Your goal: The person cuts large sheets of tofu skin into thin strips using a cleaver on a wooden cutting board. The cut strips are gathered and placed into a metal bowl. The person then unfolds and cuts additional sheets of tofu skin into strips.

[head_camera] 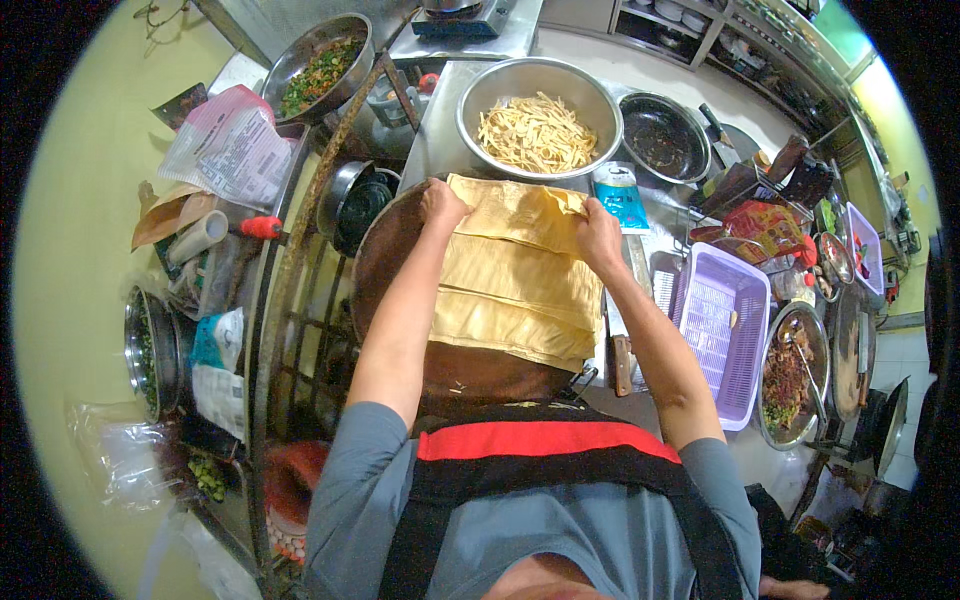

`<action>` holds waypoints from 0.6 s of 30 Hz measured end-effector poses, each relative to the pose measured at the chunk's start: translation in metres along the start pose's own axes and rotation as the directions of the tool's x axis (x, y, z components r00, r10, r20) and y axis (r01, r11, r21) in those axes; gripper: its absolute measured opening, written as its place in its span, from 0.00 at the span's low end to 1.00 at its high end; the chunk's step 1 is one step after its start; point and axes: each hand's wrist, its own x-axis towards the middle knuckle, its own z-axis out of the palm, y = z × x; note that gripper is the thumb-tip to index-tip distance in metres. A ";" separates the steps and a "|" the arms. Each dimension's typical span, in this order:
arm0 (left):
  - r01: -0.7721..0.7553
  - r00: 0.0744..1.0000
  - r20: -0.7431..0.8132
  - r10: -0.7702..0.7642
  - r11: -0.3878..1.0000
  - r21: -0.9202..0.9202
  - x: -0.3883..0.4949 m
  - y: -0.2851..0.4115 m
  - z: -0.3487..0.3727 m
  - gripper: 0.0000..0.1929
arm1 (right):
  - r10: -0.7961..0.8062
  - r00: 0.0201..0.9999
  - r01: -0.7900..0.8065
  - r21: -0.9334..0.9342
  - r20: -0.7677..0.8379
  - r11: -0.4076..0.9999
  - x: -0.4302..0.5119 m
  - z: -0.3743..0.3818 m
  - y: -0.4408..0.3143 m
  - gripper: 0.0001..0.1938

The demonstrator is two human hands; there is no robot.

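Several thin yellow sheets, apparently tofu skin (517, 274), lie overlapping on a round brown chopping board (480, 375) in front of me. My left hand (446, 205) grips the far left corner of the top sheet. At its far right edge, my right hand (598, 229) pinches the same sheet, where a corner is folded over. Just beyond the sheets stands a steel bowl (466, 124) of cut yellow strips (536, 135). To the right of the board lies a knife with a wooden handle (622, 365), its blade partly hidden by my right forearm.
Right of my arm are a purple plastic basket (761, 300) and a steel bowl of mixed food (787, 375). A black pan (665, 139) and a blue packet (621, 199) sit near the steel bowl. Shelving with pans stands left. Another person's hand (795, 589) shows at lower right.
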 end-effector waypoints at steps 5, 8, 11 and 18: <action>-0.137 0.990 -0.027 0.137 0.990 0.019 0.011 0.000 0.005 0.33 | -0.184 0.983 0.183 0.227 -0.018 0.957 0.008 -0.016 -0.029 0.07; -0.355 0.934 -0.131 0.331 0.898 -0.259 0.028 -0.035 0.018 0.24 | -0.203 0.977 0.215 0.270 -0.072 0.939 -0.002 -0.022 -0.049 0.07; -0.203 0.927 0.082 0.367 0.671 -0.713 0.000 -0.034 -0.009 0.17 | -0.061 0.998 0.049 0.443 0.012 0.895 -0.019 -0.044 -0.034 0.06; -0.157 0.973 0.021 0.232 0.720 -0.676 -0.010 -0.037 -0.018 0.18 | 0.179 0.935 -0.335 0.603 0.305 0.724 -0.006 -0.025 0.007 0.06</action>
